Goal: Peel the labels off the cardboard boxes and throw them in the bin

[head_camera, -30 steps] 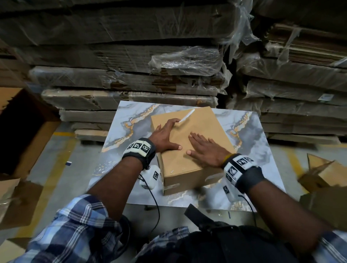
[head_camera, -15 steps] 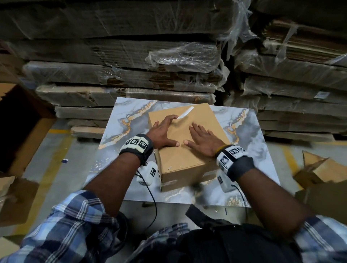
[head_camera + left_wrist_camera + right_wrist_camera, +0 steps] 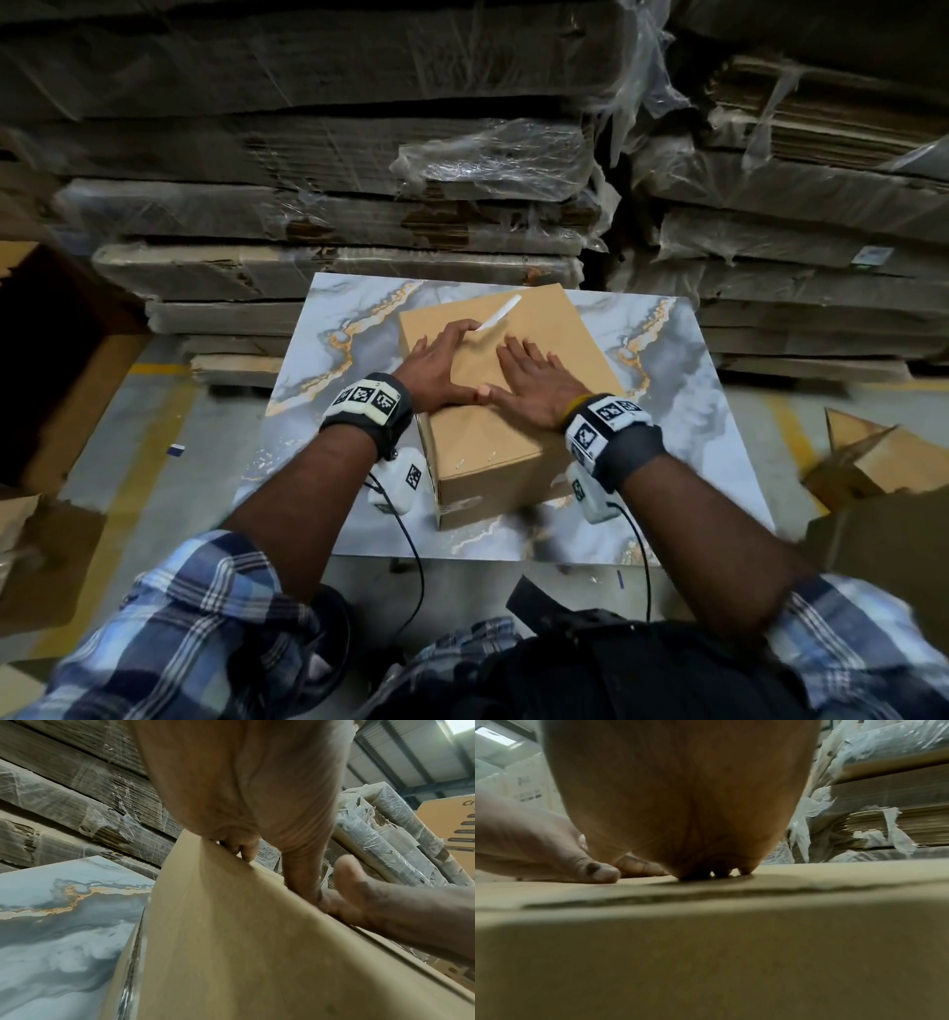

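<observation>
Open carton [image 3: 61, 360]: seen at far left on the floor; possibly the bin, not confirmed.
Left hand [image 3: 436, 365]: laid on the box top, grip spread, index tip at the near end of the label; whether the strip is pinched cannot be told.
Box [image 3: 493, 452]: stood on the surface, top face up.
Label [image 3: 498, 314]: white strip, near the far edge of the box top, apparently still stuck on.
Right hand [image 3: 534, 383]: grip flat and apart, pressed on the box top; thumb tips of both hands touching.
Risk: strip judged likely to tear if pulled steeply; box may slide on the glossy surface if the press is eased.
Surface [image 3: 683, 390]: marbled grey slab with gold veins.
Room: wrapped cardboard stacks [image 3: 334, 205] behind; loose cartons [image 3: 883, 462] at right.
</observation>
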Demonstrator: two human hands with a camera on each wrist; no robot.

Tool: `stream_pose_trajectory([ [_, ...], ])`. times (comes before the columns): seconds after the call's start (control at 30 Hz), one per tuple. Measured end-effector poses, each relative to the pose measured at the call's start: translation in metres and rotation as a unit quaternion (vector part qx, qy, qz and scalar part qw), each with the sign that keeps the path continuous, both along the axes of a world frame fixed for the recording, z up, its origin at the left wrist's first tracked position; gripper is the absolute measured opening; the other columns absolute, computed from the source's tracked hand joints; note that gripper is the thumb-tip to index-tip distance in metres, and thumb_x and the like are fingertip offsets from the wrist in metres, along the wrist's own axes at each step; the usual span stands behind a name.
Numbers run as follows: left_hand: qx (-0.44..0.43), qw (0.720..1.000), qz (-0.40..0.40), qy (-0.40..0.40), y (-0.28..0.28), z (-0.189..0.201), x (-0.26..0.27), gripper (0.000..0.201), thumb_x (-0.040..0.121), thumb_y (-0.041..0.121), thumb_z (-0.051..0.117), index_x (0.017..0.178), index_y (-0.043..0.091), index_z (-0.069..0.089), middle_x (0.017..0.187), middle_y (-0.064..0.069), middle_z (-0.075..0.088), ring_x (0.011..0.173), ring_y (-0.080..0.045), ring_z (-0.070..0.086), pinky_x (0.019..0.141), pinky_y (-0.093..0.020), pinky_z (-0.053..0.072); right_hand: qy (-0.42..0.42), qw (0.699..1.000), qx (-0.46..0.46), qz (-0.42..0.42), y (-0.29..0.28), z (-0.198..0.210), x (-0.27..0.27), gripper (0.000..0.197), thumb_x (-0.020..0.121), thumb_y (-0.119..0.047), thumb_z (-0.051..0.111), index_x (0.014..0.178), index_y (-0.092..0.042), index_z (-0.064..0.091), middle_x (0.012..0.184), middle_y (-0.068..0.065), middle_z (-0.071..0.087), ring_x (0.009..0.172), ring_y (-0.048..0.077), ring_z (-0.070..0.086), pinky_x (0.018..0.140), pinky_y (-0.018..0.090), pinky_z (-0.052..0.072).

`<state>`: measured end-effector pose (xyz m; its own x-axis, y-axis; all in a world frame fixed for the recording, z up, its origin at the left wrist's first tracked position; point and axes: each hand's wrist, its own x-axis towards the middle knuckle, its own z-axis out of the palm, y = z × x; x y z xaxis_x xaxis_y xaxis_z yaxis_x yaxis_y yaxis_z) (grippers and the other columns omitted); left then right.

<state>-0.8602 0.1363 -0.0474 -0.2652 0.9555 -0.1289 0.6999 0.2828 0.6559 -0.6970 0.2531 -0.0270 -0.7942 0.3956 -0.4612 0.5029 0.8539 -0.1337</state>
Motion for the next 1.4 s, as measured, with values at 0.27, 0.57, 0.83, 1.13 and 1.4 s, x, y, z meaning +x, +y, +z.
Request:
stream_pose_trajectory([
  [0.27,-0.006,1.0,0.0,0.003,0.001,-0.001,-0.001,0.095,0.079,0.039,0.08,0.147,0.028,0.016,0.157,-0.011,0.033,0.147,-0.025,0.028,0.122,-0.043,-0.001,0.012,0.997,-0.029,0.07,-0.012,0.002,0.046,0.079,0.098,-0.068,0.014,0.159,-0.025,-0.011,0.163,-0.006,-0.021,0.152,0.014,-0.013,0.125,0.042,-0.002],
  [0.57,-0.003,1.0,0.006,-0.001,0.0,0.0,0.001,0.093,0.079,0.038,0.079,0.146,0.027,0.016,0.156,-0.011,0.032,0.147,-0.026,0.027,0.122,-0.041,-0.001,0.018,0.999,-0.026,0.038,-0.016,0.0,0.015,0.088,0.094,-0.074,0.012,0.159,-0.018,-0.009,0.164,0.002,-0.02,0.153,0.021,-0.013,0.124,0.044,-0.003],
  [0.83,-0.001,1.0,0.005,0.004,0.002,0.0,0.001,0.094,0.079,0.039,0.08,0.148,0.025,0.017,0.155,-0.012,0.034,0.146,-0.024,0.028,0.121,-0.041,0.001,0.001,1.0,-0.014,0.021,0.007,0.002,0.015,0.083,0.097,-0.07,0.014,0.159,-0.02,-0.009,0.164,-0.001,-0.021,0.153,0.019,-0.013,0.124,0.045,-0.002],
  [1.13,0.0,1.0,0.007,0.004,0.001,0.0,0.002,0.094,0.079,0.038,0.08,0.147,0.026,0.017,0.155,-0.012,0.034,0.147,-0.023,0.028,0.121,-0.042,0.0,0.011,0.996,-0.019,0.085,-0.018,0.001,0.039,0.088,0.094,-0.074,0.015,0.158,-0.021,-0.013,0.163,-0.002,-0.023,0.152,0.015,-0.014,0.123,0.04,-0.003],
  [1.4,0.007,1.0,0.005,0.004,0.001,0.001,0.001,0.093,0.08,0.035,0.08,0.148,0.022,0.018,0.155,-0.012,0.034,0.146,-0.025,0.03,0.121,-0.042,0.003,0.008,0.999,0.003,0.036,-0.005,-0.002,-0.004,0.096,0.091,-0.078,0.013,0.158,-0.014,-0.011,0.164,0.006,-0.021,0.153,0.022,-0.013,0.125,0.045,-0.002],
])
